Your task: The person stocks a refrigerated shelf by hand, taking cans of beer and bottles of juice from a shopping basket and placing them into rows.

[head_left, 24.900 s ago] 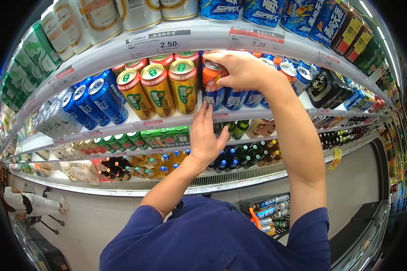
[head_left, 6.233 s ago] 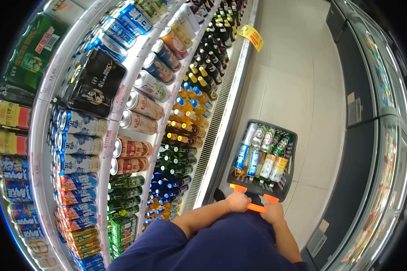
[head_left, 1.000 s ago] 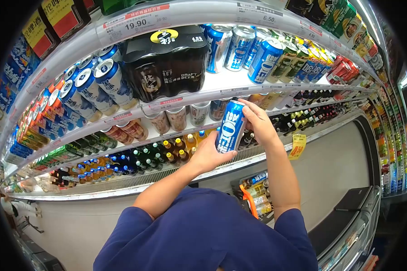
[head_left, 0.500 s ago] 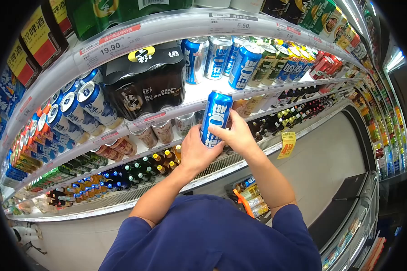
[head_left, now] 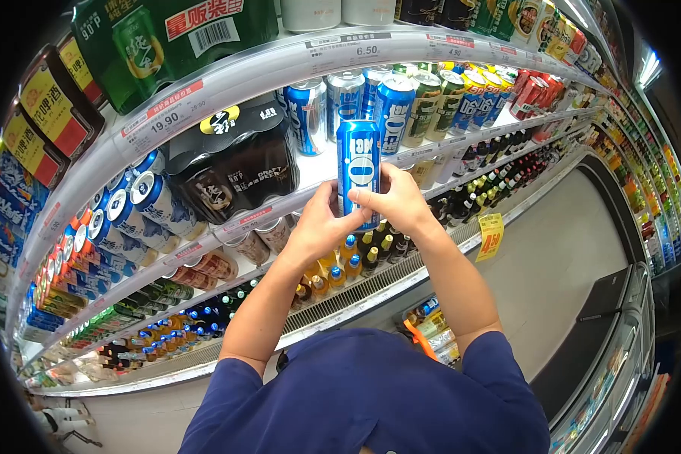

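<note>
A tall blue-and-white drink can [head_left: 359, 155] stands nearly upright between my two hands, just in front of the shelf. My left hand [head_left: 319, 227] wraps its lower left side, with the thumb across the bottom front. From the right, my right hand [head_left: 402, 203] grips the can, its thumb lying on the front and its fingers partly hidden behind. Right behind the can is a row of similar blue cans [head_left: 394, 106] on the lit shelf. A dark shrink-wrapped pack of draft beer [head_left: 238, 170] sits to the left of that row.
A price rail [head_left: 280, 68] curves above the cans. Bottles [head_left: 333, 272] fill the lowest shelf. A yellow price tag [head_left: 490, 236] hangs from the shelf's front edge. Below my right arm is a container of packaged goods with an orange handle [head_left: 422, 340].
Both hands have raised the can slightly, and it is now more upright, overlapping the row of blue cans. The camera view has shifted, so the shelves appear lower.
</note>
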{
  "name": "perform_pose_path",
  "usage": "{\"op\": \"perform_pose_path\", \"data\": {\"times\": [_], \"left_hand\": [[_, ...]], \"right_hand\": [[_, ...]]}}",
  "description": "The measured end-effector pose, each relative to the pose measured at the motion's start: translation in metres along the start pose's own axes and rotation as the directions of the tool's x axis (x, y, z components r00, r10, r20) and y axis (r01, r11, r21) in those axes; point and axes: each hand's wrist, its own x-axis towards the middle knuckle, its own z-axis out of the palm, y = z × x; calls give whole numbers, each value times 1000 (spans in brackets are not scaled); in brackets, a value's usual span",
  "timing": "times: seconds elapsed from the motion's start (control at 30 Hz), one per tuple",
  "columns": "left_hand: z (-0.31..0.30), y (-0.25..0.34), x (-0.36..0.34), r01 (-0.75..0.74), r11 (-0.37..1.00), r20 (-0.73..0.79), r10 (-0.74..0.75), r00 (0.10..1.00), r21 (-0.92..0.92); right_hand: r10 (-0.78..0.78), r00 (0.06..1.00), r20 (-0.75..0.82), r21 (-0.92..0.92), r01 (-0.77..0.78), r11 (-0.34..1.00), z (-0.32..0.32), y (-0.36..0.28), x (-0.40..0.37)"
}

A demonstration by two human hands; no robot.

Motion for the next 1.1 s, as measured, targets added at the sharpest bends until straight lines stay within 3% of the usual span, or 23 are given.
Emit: {"op": "perform_pose_path", "data": {"times": [0.07,0.2,0.27,0.37,0.47,0.53,0.6,0.67,0.73,0.87,0.97,1.1], "left_hand": [[2,0,3,-16,975,44,26,999,-220],[2,4,14,39,973,89,-19,996,-228],[3,11,17,79,994,61,-74,995,-76],[10,6,27,53,994,43,-49,998,-100],[20,3,33,-3,995,-41,-1,999,-103],[22,0,39,-41,993,-82,33,996,-108],[21,0,45,-74,991,-118,62,991,-109],[14,2,54,-127,992,-195,127,973,16],[9,2,64,-163,979,-246,190,951,124],[10,0,82,-144,987,-288,160,944,78],[13,4,91,-105,968,-376,187,907,229],[15,2,104,-87,950,-383,203,901,298]], "right_hand": [[-6,1000,1,5,6,1000,-2,3,2],[-43,999,15,95,41,995,-4,8,2],[-66,998,8,120,65,991,-5,16,4],[-107,994,-9,178,107,978,-11,26,3],[-109,991,-79,87,116,989,-14,31,-12],[-241,957,-162,-184,211,960,-13,33,-27],[-232,960,-155,-160,207,965,-12,40,-40],[-280,954,-108,-299,237,924,-13,51,-56],[-207,977,-55,-228,189,955,-14,61,-73],[-92,995,-30,-153,86,984,-7,102,-103],[50,998,46,-198,-40,979,-10,112,-130],[98,995,25,-166,-93,982,-11,145,-158]]}}
